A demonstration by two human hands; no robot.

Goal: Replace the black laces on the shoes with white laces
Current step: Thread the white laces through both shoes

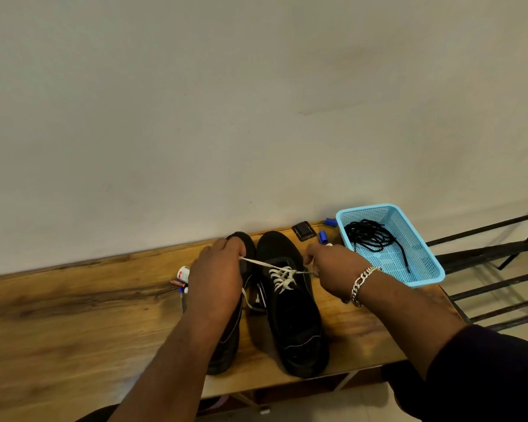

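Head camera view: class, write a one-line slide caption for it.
Both hands, left and right, pull a white lace tight on a black shoe; black laces lie in a blue basket.

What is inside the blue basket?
Inside the blue basket lies a tangle of black laces, one end trailing toward its near corner. Nothing else shows through the mesh floor; anything under the tangle is hidden.

A single head-worn wide-angle view looks forward and down from close above the near edge of a wooden table (pixel 73 315), facing the far wall (pixel 256 102), tilted slightly.
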